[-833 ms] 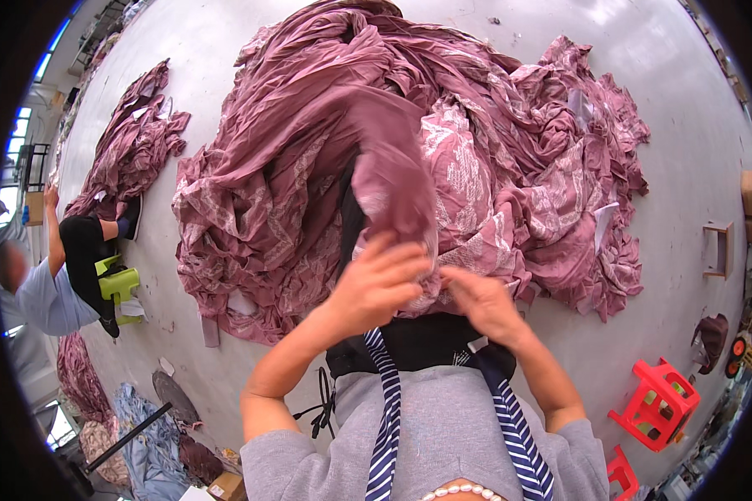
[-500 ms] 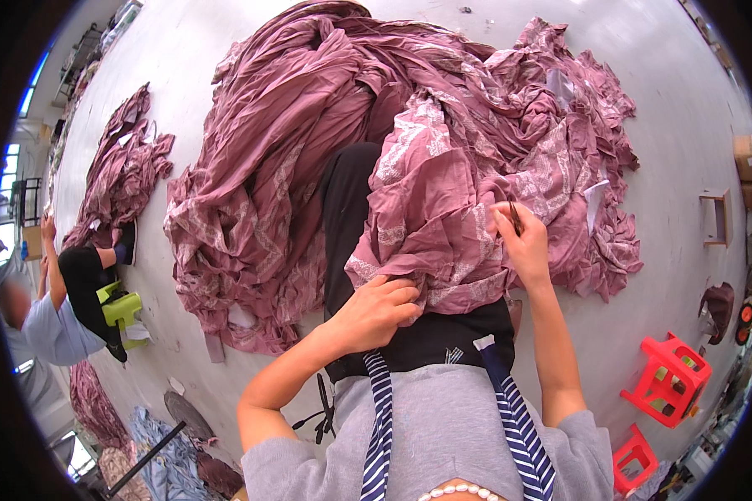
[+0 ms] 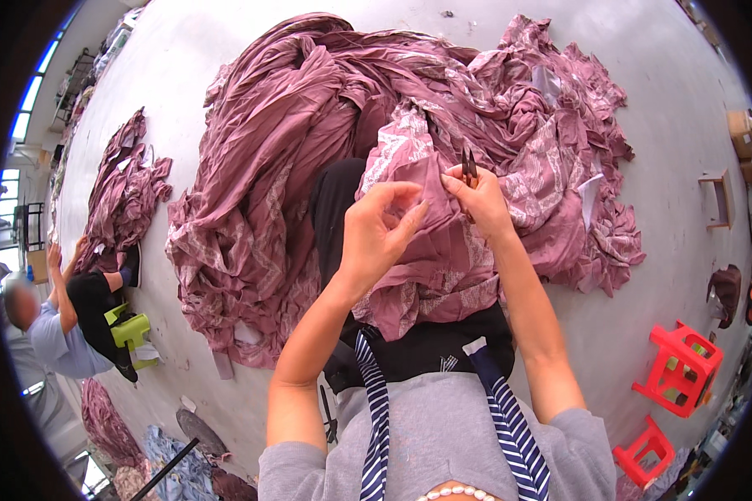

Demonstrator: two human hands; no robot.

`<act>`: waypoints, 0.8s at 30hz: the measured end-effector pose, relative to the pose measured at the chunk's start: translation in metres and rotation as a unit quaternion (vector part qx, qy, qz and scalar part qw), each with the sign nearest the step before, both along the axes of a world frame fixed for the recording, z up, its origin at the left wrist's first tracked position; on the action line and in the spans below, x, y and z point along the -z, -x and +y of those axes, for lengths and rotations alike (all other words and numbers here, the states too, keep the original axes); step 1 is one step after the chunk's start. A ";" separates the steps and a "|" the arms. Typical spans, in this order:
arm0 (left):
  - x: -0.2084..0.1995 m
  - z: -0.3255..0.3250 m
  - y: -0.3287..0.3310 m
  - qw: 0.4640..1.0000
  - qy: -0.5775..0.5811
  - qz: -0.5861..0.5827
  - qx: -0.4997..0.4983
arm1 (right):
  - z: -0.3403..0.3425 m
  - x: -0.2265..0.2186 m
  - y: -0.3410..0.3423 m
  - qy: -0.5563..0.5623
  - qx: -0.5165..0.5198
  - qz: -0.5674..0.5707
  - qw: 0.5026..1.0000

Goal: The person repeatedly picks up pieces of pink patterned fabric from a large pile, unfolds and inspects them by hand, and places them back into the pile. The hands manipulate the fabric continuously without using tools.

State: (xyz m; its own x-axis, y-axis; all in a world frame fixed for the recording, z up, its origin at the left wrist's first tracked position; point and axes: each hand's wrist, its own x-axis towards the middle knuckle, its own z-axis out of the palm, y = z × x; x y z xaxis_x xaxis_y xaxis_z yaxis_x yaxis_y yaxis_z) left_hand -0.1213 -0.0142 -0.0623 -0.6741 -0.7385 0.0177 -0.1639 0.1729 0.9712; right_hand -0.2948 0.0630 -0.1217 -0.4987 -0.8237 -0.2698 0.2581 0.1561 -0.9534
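Note:
Mauve fabric with white patterned bands (image 3: pixel 418 284) lies gathered over my lap and joins the large heap in front of me. My right hand (image 3: pixel 485 204) is closed around small dark thread snips (image 3: pixel 470 167), their blades pointing up and away from me. Its thumb and forefinger also pinch a raised bit of the fabric. Just left of it, my left hand (image 3: pixel 372 234) hovers over the cloth with thumb and fingers apart and nothing visible between them.
The mauve heap (image 3: pixel 284 125) spreads across the pale floor (image 3: pixel 677 192). At far left a person (image 3: pixel 63 326) sits on a green stool (image 3: pixel 129 330) by another mauve pile (image 3: pixel 125 184). Red stools (image 3: pixel 681 367) stand at right. More garments (image 3: pixel 175 459) lie at lower left.
My left hand has left the cloth's near edge and risen forward toward the right hand. The right hand has moved up and left with the snips, lifting a bit of fabric.

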 end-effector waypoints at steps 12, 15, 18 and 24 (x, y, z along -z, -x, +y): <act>0.007 -0.002 -0.021 0.962 -0.207 0.153 -0.088 | 0.008 -0.047 -0.050 0.108 -0.075 0.065 0.989; 0.004 -0.002 -0.017 0.977 -0.109 0.129 -0.130 | 0.011 -0.057 -0.055 0.125 -0.102 0.198 0.967; 0.009 -0.006 -0.018 0.986 0.029 0.107 -0.121 | 0.013 -0.059 -0.060 0.179 -0.120 0.316 0.924; -0.003 0.001 -0.026 0.960 -0.126 0.195 -0.156 | 0.019 -0.077 -0.063 0.198 -0.123 0.479 0.847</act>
